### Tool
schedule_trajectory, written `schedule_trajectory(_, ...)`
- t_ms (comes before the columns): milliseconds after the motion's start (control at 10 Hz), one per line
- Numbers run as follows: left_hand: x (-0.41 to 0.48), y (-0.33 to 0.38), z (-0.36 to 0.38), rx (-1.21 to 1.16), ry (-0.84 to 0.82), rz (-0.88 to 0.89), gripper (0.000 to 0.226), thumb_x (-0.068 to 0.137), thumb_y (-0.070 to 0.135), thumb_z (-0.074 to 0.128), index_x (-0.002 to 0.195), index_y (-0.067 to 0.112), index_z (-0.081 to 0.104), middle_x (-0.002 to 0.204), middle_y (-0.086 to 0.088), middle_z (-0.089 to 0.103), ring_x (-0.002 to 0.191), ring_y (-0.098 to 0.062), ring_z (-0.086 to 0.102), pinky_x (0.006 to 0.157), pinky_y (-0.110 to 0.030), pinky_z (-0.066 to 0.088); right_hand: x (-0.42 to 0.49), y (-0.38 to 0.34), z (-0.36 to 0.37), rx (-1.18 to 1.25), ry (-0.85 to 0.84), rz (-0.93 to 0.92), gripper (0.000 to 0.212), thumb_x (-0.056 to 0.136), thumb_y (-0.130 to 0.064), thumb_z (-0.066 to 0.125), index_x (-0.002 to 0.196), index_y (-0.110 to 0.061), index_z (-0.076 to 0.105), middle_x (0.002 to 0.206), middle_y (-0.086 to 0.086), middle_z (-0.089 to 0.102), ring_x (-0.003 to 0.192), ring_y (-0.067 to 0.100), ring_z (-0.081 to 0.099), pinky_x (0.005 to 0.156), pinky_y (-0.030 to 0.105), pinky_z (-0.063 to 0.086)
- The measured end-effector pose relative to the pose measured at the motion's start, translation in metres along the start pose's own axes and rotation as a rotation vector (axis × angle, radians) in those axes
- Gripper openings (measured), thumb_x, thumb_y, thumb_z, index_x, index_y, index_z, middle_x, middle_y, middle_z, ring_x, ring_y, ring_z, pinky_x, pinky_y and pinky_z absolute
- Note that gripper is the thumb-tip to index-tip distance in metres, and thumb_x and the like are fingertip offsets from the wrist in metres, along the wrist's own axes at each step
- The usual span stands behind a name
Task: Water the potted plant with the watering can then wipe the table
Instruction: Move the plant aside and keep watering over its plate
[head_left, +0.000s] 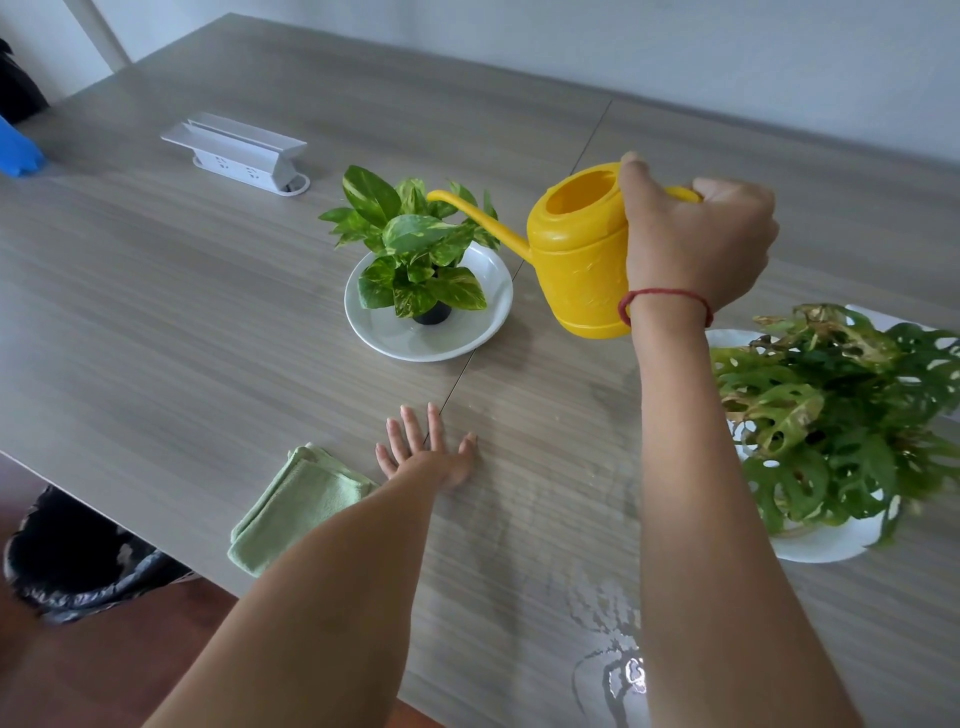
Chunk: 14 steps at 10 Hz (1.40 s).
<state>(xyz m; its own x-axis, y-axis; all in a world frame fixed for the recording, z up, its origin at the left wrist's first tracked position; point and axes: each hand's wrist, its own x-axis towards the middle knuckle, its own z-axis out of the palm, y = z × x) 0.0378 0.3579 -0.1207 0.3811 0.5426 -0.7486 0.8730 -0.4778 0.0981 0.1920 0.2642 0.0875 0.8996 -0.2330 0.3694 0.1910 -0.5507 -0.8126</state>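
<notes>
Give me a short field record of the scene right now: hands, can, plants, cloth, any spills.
right hand: grips yellow watering can by its handle
can spout: tip over the pothos leaves; no stream visible
left hand: flat on the table, fingers spread, beside the folded green cloth
pothos: in a black pot on a white plate
second plant: holey-leaved, on another white plate, at right
spill: water puddle on the table near the front edge

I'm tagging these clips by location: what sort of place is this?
Probably an office or meeting room: a wood-grain table with a pop-up power socket box set into it, and a lined waste bin on the floor.
</notes>
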Motion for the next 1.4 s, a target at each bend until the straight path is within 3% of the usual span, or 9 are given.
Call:
schedule_trajectory(100,0.000,0.000,0.001,0.001,0.002,0.000,0.077,0.092,0.071,0.011,0.146,0.033,-0.028,0.150,-0.004,-0.041,0.141,-0.026,-0.033,0.117,-0.050,-0.014,0.000,0.001,-0.005,-0.011,-0.004,-0.003,0.059,0.063,-0.059,0.064,0.046,-0.012,0.032,0.055,0.000,0.041,0.057,0.029,0.047,0.053,0.036,0.045)
schedule_trajectory(300,0.000,0.000,0.002,-0.011,0.010,-0.001,0.077,0.091,0.071,0.012,0.147,0.034,-0.026,0.151,-0.003,-0.040,0.142,-0.026,-0.032,0.117,-0.050,-0.014,0.000,0.003,-0.014,-0.011,-0.034,0.027,0.064,0.066,-0.054,0.070,0.044,-0.014,0.025,0.058,-0.004,0.034,0.068,0.027,0.045,0.059,0.031,0.030)
schedule_trajectory(500,0.001,-0.001,0.003,-0.016,0.011,0.001,0.076,0.092,0.070,0.012,0.147,0.035,-0.027,0.151,-0.002,-0.040,0.141,-0.025,-0.033,0.117,-0.050,-0.014,0.000,0.003,-0.022,-0.055,-0.079,0.058,0.061,0.070,-0.054,0.069,0.048,-0.014,0.028,0.058,-0.010,0.026,0.071,0.021,0.038,0.062,0.029,0.031)
schedule_trajectory(700,0.001,-0.001,0.004,-0.015,0.010,0.001,0.076,0.092,0.071,0.012,0.146,0.035,-0.027,0.151,-0.002,-0.041,0.141,-0.025,-0.033,0.117,-0.050,-0.014,0.000,0.004,-0.020,-0.015,-0.060,0.053,0.061,0.066,-0.055,0.069,0.044,-0.017,0.027,0.058,-0.008,0.034,0.076,0.028,0.053,0.061,0.031,0.033)
schedule_trajectory(900,0.000,-0.001,0.003,-0.011,0.007,0.003,0.076,0.091,0.071,0.011,0.146,0.035,-0.027,0.150,-0.003,-0.041,0.141,-0.026,-0.034,0.117,-0.050,-0.013,-0.004,-0.001,-0.019,-0.027,-0.070,0.028,0.063,0.068,-0.054,0.070,0.045,-0.014,0.027,0.054,-0.008,0.027,0.065,0.023,0.041,0.058,0.030,0.029)
schedule_trajectory(1200,0.000,0.000,0.002,-0.009,0.005,0.001,0.076,0.092,0.071,0.011,0.147,0.034,-0.027,0.151,-0.003,-0.040,0.141,-0.026,-0.033,0.117,-0.050,-0.013,-0.005,-0.003,-0.016,0.018,-0.074,0.018,0.064,0.066,-0.054,0.070,0.044,-0.014,0.026,0.051,-0.006,0.029,0.063,0.024,0.045,0.057,0.029,0.033)
schedule_trajectory(1300,0.000,0.000,0.002,-0.013,0.012,0.000,0.077,0.091,0.071,0.012,0.147,0.034,-0.027,0.151,-0.003,-0.040,0.142,-0.026,-0.032,0.117,-0.049,-0.013,-0.005,-0.006,-0.013,0.029,-0.088,0.019,0.062,0.065,-0.056,0.070,0.044,-0.016,0.027,0.057,-0.006,0.035,0.073,0.029,0.054,0.061,0.034,0.039)
schedule_trajectory(1400,0.000,0.000,0.002,-0.016,0.014,0.002,0.077,0.091,0.071,0.012,0.147,0.034,-0.026,0.152,-0.003,-0.039,0.142,-0.026,-0.032,0.117,-0.050,-0.013,-0.005,-0.009,-0.012,0.013,-0.075,0.001,0.064,0.064,-0.056,0.069,0.044,-0.012,0.027,0.052,-0.005,0.030,0.066,0.029,0.050,0.056,0.032,0.034)
